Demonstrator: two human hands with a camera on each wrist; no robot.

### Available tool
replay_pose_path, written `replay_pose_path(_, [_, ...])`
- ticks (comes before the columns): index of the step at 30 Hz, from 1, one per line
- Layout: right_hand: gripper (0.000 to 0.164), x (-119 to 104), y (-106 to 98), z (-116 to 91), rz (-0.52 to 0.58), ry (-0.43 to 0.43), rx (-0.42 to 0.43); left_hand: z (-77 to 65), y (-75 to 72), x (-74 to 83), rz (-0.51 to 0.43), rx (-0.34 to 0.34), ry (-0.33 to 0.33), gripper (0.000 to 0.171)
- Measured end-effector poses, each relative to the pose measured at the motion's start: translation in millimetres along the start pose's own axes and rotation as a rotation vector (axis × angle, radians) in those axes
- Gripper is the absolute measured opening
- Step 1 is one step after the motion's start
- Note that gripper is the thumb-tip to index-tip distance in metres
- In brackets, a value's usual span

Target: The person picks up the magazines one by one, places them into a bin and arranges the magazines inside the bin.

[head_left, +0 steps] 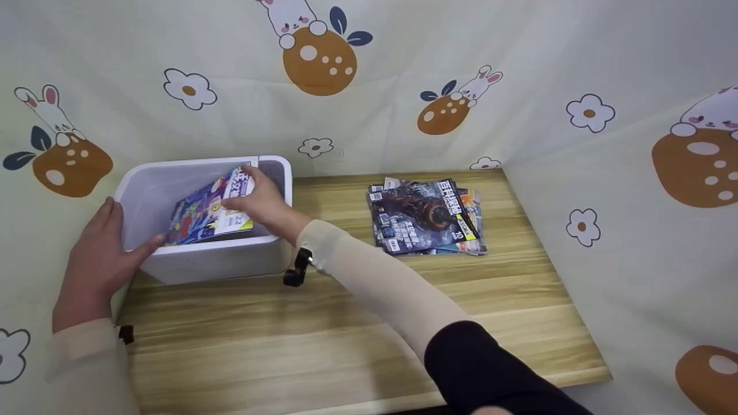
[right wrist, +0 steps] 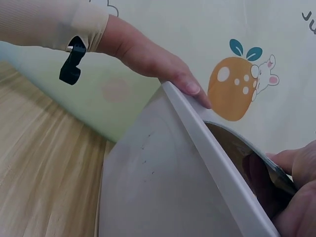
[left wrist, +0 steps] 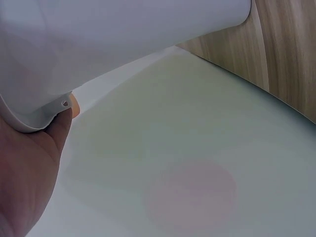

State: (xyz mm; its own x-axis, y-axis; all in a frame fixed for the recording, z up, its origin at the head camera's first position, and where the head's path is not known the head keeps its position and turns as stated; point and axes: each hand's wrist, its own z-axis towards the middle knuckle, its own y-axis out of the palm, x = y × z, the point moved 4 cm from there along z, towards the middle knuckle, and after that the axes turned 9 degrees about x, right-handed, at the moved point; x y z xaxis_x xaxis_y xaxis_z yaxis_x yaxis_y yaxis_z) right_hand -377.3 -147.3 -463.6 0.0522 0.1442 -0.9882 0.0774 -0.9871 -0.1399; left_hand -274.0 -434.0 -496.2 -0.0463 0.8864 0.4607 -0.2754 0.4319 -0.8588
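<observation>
Thin, close-fitting cream sleeves were worn on both arms and were finished in plain cuffs, with the hands left bare. On the right arm, a black sleeve was worn higher up. A small hooked black mount was fixed at the left wrist; a similar black bracket was attached at the right.

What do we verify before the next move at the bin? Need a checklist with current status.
1. Left hand on bin: ok, at its rim.
2. Right hand gripping magazine: ok, thumb on the cover.
3. Magazine flat: not ok, tilted inside the bin.
4. Only one magazine held: cannot tell.
5. Bin floor under it: cannot tell, hidden.
6. Pile apart from bin: ok, table shows between.
</observation>
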Motion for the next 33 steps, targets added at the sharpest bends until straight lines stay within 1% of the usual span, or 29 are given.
replay_pose_path(5, [0.100,1.9,4.1,0.5,-0.023,-0.024,-0.054,1.6,-1.0,-0.4,-0.001,0.015,0.021,0.121])
replay_pose_path(9, [0.102,4.0,7.1,0.8,-0.025,-0.026,-0.086,1.3,-1.7,-0.3,-0.002,0.014,0.025,0.121])
replay_pose_path(12, [0.104,5.7,9.5,0.3,-0.038,-0.015,-0.122,0.2,-2.6,-0.5,0.001,0.011,0.020,0.121])
replay_pose_path(16, [0.106,7.4,11.9,-1.6,-0.030,0.007,-0.207,-0.6,-3.0,0.1,0.006,0.011,0.017,0.121])
replay_pose_path(19, [0.107,8.2,11.3,-2.8,-0.028,0.024,-0.241,-0.1,-2.0,1.9,0.010,0.010,0.024,0.121])
replay_pose_path(27, [0.110,9.3,10.4,-5.5,-0.132,0.065,-0.248,-1.0,0.2,1.8,0.009,0.016,0.019,0.121])
replay_pose_path(31, [0.105,8.9,10.3,-6.9,-0.139,0.069,-0.240,-1.7,-0.5,1.7,0.009,0.020,0.017,0.121])
replay_pose_path(33, [0.101,8.3,9.6,-7.4,-0.131,0.063,-0.207,-2.3,-0.8,1.6,0.010,0.018,0.016,0.121])
